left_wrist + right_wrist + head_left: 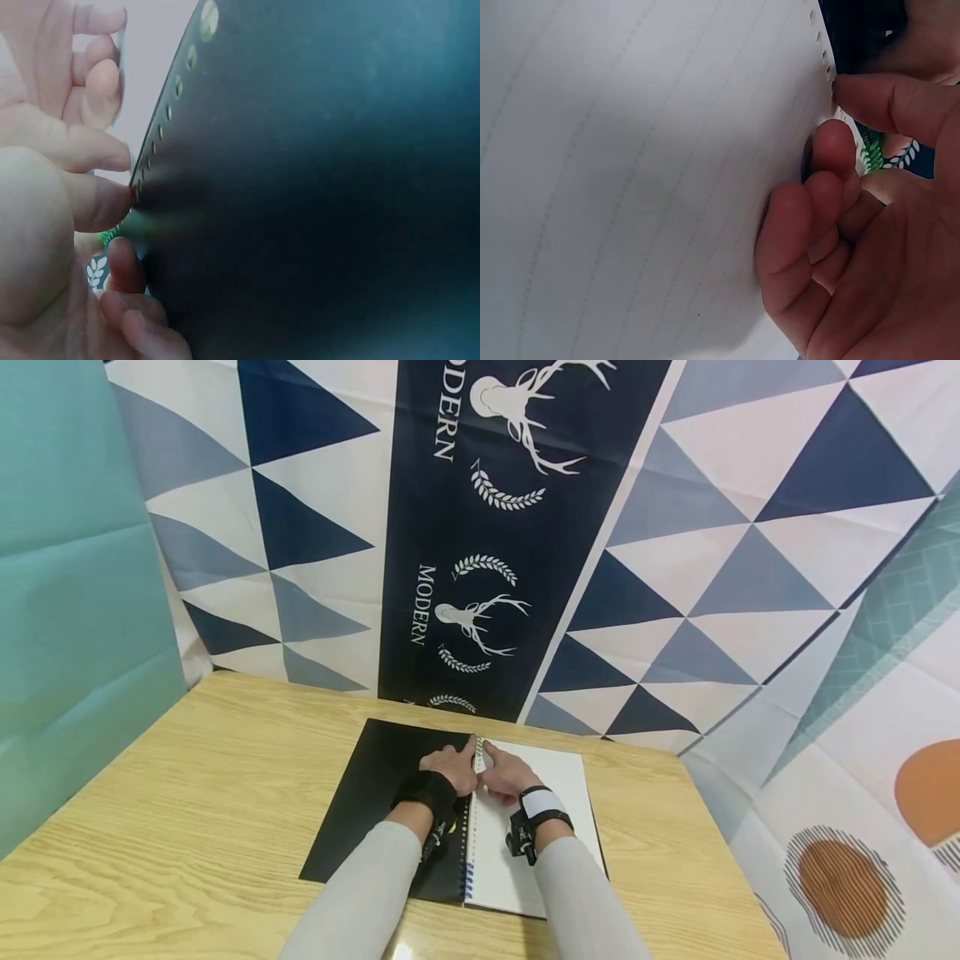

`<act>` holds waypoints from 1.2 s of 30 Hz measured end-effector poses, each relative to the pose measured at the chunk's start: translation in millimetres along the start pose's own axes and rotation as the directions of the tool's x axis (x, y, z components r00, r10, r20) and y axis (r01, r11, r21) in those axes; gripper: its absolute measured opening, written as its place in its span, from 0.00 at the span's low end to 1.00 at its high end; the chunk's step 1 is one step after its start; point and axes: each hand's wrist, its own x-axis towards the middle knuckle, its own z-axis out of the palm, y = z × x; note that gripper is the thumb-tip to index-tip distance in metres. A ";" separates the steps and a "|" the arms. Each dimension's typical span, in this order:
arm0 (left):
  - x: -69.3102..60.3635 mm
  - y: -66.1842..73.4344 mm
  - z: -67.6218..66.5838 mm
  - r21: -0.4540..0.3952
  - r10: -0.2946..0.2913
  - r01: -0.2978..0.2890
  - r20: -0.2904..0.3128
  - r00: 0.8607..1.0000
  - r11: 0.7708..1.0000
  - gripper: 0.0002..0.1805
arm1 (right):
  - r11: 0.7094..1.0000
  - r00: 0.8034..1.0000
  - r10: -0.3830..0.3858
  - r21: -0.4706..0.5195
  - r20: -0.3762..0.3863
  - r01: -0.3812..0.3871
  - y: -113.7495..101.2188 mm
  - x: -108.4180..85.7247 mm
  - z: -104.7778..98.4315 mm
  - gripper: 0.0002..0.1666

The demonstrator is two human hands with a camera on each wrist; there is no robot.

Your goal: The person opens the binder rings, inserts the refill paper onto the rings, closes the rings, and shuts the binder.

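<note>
A notebook lies spread on the table, its black cover (360,793) to the left and white lined pages (558,768) to the right. Punched holes run along both inner edges. Green binding rings (479,746) sit at the far end of the spine, blue binding rings (468,881) at the near end. My left hand (452,768) pinches the spine from the cover side, thumb against the hole edge in the left wrist view. From the page side my right hand (510,774) grips the spine just below the green rings, fingers curled. The hands partly hide the spine between them.
A wooden table (187,802) carries the notebook. Behind it hangs a patterned cloth (480,535), with a teal cloth (75,593) on the left. A small yellow patch (453,827) shows beside the left wrist. Black straps with cameras circle both wrists.
</note>
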 end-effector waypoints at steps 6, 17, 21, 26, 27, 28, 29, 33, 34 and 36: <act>0.4 0.2 -0.6 0.003 -0.002 0.002 0.004 1.000 1.000 0.44 | 1.000 1.000 0.010 -0.012 -0.008 -0.010 -1.6 -1.1 0.2 0.48; -4.0 -0.8 -2.7 0.016 0.012 -0.012 -0.004 1.000 1.000 0.42 | 1.000 1.000 -0.003 0.009 0.015 0.003 0.1 -2.3 1.1 0.46; -4.5 0.1 -5.0 0.004 0.010 -0.010 -0.006 1.000 1.000 0.42 | 1.000 1.000 -0.004 0.009 0.012 0.003 -0.5 -1.8 0.1 0.46; -1.4 -2.4 -5.3 -0.006 0.002 -0.002 0.002 1.000 1.000 0.41 | 1.000 1.000 0.000 0.007 0.014 0.000 -2.5 -1.7 -0.2 0.46; -0.6 -2.8 -5.3 -0.010 0.001 -0.001 0.005 1.000 1.000 0.41 | 1.000 1.000 0.004 0.007 0.015 -0.004 -3.0 -1.7 -0.3 0.46; 0.0 -3.1 -5.5 -0.013 -0.001 0.001 0.008 1.000 1.000 0.40 | 1.000 1.000 0.007 0.005 0.017 -0.007 -3.3 -1.3 -0.5 0.46; 0.3 -3.3 -5.7 -0.014 -0.003 0.004 0.009 1.000 1.000 0.41 | 1.000 1.000 0.010 0.001 0.017 -0.010 -3.9 -1.2 -0.7 0.46; 0.0 -3.5 -6.6 -0.017 -0.002 0.003 0.008 1.000 1.000 0.40 | 1.000 0.999 0.029 -0.002 0.024 -0.029 -5.3 0.0 -2.2 0.47; -0.2 -3.5 -6.6 -0.016 0.000 0.000 0.010 1.000 1.000 0.40 | 0.999 0.999 0.032 -0.006 0.026 -0.032 -5.5 0.1 -2.9 0.47; -0.5 -3.3 -6.3 -0.015 0.008 -0.007 0.006 1.000 1.000 0.40 | 0.999 0.998 0.045 -0.009 0.033 -0.045 -5.8 0.0 -4.3 0.47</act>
